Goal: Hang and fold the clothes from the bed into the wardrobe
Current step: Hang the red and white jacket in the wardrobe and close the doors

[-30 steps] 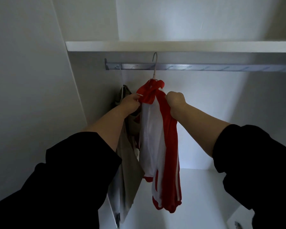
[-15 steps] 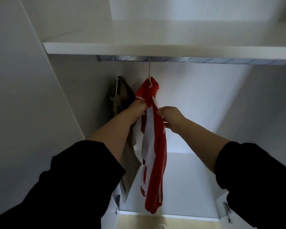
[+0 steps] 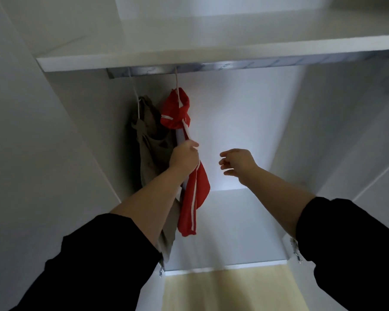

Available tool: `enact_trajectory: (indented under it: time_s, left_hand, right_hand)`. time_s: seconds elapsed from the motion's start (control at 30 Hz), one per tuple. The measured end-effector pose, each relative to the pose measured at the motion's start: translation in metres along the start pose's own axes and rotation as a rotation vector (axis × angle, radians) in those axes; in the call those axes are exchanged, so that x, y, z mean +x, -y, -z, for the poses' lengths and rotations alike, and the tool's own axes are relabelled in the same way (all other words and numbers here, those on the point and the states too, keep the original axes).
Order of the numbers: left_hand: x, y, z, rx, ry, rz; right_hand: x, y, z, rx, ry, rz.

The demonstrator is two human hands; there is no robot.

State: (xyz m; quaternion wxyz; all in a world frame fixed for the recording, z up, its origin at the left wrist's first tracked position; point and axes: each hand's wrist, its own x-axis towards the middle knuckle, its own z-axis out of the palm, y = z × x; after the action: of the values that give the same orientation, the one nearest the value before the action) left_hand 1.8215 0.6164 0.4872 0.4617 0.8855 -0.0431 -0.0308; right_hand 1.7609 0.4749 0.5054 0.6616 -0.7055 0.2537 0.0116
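Withdrawn rightward since half a second ago: right hand [image 3: 237,162], fingers loosely curled, holding nothing, clear of red-and-white striped fabric jacket [image 3: 194,198]. Left hand [image 3: 184,157] gripping jacket's front edge. Jacket hung from silver metal rail [image 3: 144,71] at far left, just right of khaki cloth garment [image 3: 153,140]. Hanging step judged nearly done. Next: release left, fetch another piece from bed.

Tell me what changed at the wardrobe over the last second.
The right hand let go of the red jacket and pulled away to the right; its fingers are now loose and hold nothing. The left hand still grips the jacket. The jacket stays on its hanger on the rail, next to the khaki garment.
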Motion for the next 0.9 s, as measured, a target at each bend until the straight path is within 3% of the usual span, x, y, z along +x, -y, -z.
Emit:
enact_trajectory:
  time_s: [0.2,0.43,0.6,0.9]
  left_hand:
    - [-0.042,-0.024,-0.042,0.433,-0.080,-0.478]
    - [-0.107,-0.073,-0.120,0.639,0.068,-0.843]
    - [-0.200,-0.132,-0.191,0.575,0.177,-1.061]
    - [-0.447,-0.205,-0.286,0.273,0.357,-1.429]
  right_hand:
    - [-0.015,-0.021,0.070,-0.346,-0.300,0.232]
    - [-0.089,-0.065,0.198,-0.693,-0.538,0.284]
    - [-0.200,-0.112,0.283,-0.867,-0.688,0.307]
    - [-0.449,-0.202,0.404,-0.952,-1.026,0.293]
